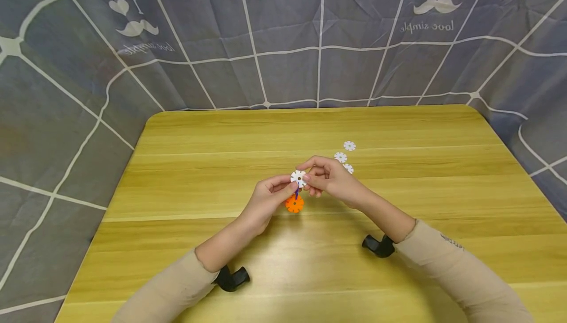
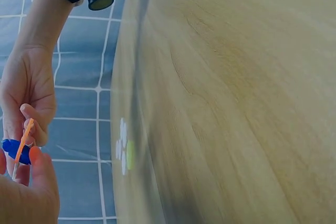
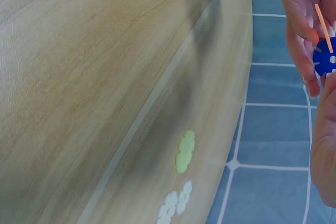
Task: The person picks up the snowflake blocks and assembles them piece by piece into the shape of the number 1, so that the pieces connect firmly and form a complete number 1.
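Above the table, both hands meet at a joined set of round notched plastic discs. My right hand [image 1: 331, 179] pinches the white disc [image 1: 299, 178] between thumb and fingers. My left hand [image 1: 267, 200] pinches the set from the other side, its thumb tip at the white disc's lower edge. A blue disc [image 3: 322, 59], nearly edge-on in the head view, joins the white disc to an orange disc [image 1: 294, 204] hanging below. In the left wrist view, the orange disc [image 2: 24, 141] crosses the blue one [image 2: 11, 148]; fingers hide part of the joint.
Several loose notched discs, including a white one [image 1: 349, 145], lie on the wooden table [image 1: 212, 165] beyond the right hand. One looks yellow-green [image 3: 185, 152] in the wrist views. Black devices [image 1: 378, 245] sit at both wrists. A grey checked cloth [image 1: 288, 32] hangs around the table.
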A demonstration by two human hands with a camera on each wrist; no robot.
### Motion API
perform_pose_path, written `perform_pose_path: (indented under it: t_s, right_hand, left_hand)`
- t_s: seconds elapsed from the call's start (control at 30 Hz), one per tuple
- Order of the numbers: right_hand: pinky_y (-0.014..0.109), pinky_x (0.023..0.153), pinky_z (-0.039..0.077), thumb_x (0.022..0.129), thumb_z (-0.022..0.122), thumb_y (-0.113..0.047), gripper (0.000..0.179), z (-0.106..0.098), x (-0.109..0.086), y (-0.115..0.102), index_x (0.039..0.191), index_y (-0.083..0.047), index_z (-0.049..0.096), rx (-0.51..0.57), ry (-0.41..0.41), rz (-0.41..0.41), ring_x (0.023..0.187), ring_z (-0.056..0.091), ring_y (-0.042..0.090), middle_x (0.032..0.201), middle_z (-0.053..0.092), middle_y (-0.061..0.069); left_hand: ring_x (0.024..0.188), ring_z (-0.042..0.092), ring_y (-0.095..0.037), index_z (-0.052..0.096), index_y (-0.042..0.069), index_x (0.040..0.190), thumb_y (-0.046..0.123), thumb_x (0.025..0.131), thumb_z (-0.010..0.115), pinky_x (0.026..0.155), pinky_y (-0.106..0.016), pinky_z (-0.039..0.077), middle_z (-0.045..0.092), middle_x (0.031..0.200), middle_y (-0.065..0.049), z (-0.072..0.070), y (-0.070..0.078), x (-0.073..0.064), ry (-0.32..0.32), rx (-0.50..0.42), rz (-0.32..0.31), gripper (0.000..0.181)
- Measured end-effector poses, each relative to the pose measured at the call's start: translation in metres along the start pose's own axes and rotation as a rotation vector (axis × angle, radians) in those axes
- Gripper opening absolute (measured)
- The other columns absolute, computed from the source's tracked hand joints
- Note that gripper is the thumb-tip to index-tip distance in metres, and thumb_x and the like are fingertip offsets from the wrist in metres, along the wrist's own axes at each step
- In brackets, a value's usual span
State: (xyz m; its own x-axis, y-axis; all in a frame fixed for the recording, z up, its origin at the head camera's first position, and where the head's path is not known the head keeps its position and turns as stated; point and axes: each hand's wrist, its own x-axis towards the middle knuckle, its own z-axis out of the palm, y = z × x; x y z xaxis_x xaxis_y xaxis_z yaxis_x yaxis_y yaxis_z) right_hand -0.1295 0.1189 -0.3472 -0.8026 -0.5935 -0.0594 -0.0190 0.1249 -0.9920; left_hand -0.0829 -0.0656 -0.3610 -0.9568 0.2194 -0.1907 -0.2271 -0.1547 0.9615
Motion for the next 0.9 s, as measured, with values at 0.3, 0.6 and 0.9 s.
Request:
perform_pose_path:
  t_s: [0.3,0.6,0.9]
  right_hand:
    - [0.026,0.057,0.052,0.093,0.052,0.0,0.025,0.001,0.0,0.003,0.118,0.007,0.054,0.001,-0.006,0.019,0.064,0.059,0.025,0.083,0.058,0.03]
    - [0.028,0.058,0.054,0.092,0.054,0.0,0.027,-0.002,0.0,0.004,0.118,0.007,0.055,-0.015,-0.006,0.028,0.065,0.061,0.028,0.085,0.058,0.034]
    - [0.032,0.061,0.055,0.091,0.057,0.0,0.029,-0.015,-0.001,0.003,0.118,0.01,0.054,-0.009,0.02,0.009,0.066,0.062,0.023,0.084,0.063,0.026]
  left_hand:
    - [0.086,0.063,-0.013,0.057,-0.013,0.111,0.007,0.094,0.054,0.075,-0.02,0.052,0.069,0.092,-0.007,0.0,-0.004,0.003,0.015,-0.029,-0.04,0.026]
    - [0.083,0.064,-0.012,0.059,-0.009,0.108,0.006,0.093,0.055,0.068,-0.019,0.051,0.069,0.089,-0.006,0.002,-0.003,0.004,0.052,-0.02,-0.072,0.022]
    - [0.081,0.064,-0.012,0.06,-0.008,0.105,0.006,0.093,0.055,0.067,-0.02,0.051,0.069,0.09,-0.009,0.003,-0.004,0.004,0.074,0.007,-0.084,0.019]
